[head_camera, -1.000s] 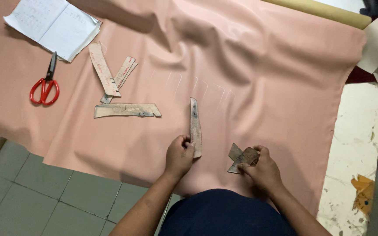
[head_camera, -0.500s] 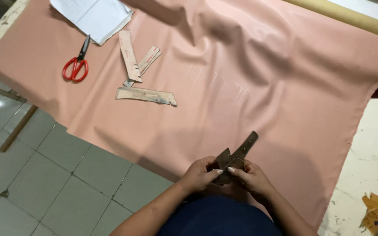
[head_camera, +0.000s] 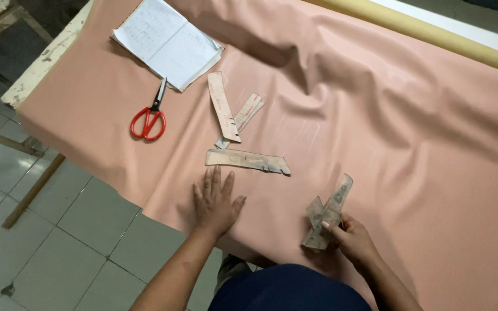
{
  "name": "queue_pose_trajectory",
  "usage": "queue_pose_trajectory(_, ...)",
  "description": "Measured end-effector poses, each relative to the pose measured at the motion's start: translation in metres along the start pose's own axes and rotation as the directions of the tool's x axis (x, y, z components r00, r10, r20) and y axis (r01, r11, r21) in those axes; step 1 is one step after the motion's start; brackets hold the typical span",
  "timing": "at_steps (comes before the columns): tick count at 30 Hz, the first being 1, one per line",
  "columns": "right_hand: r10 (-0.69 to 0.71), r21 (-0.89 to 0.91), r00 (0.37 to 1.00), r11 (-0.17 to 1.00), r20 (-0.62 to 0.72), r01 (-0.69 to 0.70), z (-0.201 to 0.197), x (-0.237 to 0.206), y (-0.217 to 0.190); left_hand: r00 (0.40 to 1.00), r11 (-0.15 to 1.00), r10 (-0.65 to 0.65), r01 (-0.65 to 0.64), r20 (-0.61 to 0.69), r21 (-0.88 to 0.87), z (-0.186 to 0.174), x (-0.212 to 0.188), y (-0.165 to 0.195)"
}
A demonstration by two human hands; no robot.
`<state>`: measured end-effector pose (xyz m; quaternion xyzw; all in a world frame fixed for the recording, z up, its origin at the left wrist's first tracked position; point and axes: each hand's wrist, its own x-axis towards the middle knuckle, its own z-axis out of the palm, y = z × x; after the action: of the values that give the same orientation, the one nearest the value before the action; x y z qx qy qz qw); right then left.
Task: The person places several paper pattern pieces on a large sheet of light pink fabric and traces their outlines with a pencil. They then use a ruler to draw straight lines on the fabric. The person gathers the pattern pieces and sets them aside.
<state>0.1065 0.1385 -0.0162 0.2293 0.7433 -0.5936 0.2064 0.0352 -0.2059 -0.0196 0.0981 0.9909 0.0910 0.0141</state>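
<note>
Left hand (head_camera: 216, 203) lies flat, palm down, fingers spread, on the pink fabric (head_camera: 376, 132) near the counter's front edge. Grip apart, holding nothing. Its fingertips sit just short of the nearest pattern strip (head_camera: 247, 160), which lies flat and roughly crosswise; not touching as far as I can see.

Right hand (head_camera: 350, 237) is closed on a bundle of cardboard pattern pieces (head_camera: 327, 213), a few narrow worn strips fanned out, longest one angled up and to the right. Thumb on top, fingers wrapped under. The bundle is held low over the fabric, near the front edge, to the right of the flat hand and apart from it. Can't tell if its lower end touches the cloth.

Further back on the fabric: a second long strip (head_camera: 223, 106) lying nearly lengthwise, overlapping a pair of thinner strips (head_camera: 243, 117) crossed beneath its lower end. All three loose strip groups sit close together, between the hands and the far side.

Red-handled scissors (head_camera: 150, 118) lie shut to the left of the strips, blades pointing away. Behind them an open notebook (head_camera: 167, 43) with handwritten pages, near the back-left corner.

Fabric drapes over the counter (head_camera: 41, 66) with soft creases. A tan cardboard roll (head_camera: 427, 31) runs along the far edge. Tiled floor (head_camera: 59, 242) at left.
</note>
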Motion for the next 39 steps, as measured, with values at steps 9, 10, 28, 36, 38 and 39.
queue_pose_trajectory(9, -0.085, -0.110, 0.996, 0.990, 0.036, 0.088, 0.099, 0.068, -0.127, 0.992, 0.974, 0.012, -0.041, -0.129, -0.222, -0.005, 0.011, -0.050)
queue_pose_trajectory(10, -0.096, -0.158, 0.995, 0.983, -0.001, 0.094, 0.103, 0.071, -0.128, 0.981, 0.956, -0.020, -0.038, -0.194, -0.291, -0.009, 0.025, -0.055)
queue_pose_trajectory(28, 0.001, 0.015, 0.893, 1.000, -0.451, 0.006, 0.049, -0.005, 0.056, 0.955, 0.762, -0.295, 0.217, -0.028, -0.610, -0.019, 0.143, -0.066)
queue_pose_trajectory(36, -0.145, -0.331, 0.568, 0.913, -0.810, -0.240, -0.021, -0.044, 0.065, 0.936, 0.351, -0.353, 0.130, -0.003, -0.927, -0.014, 0.107, -0.093)
queue_pose_trajectory(38, -0.122, -0.291, 0.522, 0.921, -0.844, -0.257, -0.045, -0.055, 0.073, 0.922, 0.058, -0.308, 0.264, 0.234, -0.963, -0.006, 0.091, -0.087)
queue_pose_trajectory(39, -0.130, -0.297, 0.506, 0.917, -0.853, -0.265, -0.057, -0.060, 0.078, 0.908, 0.032, -0.296, 0.321, 0.297, -0.947, -0.001, 0.080, -0.081)
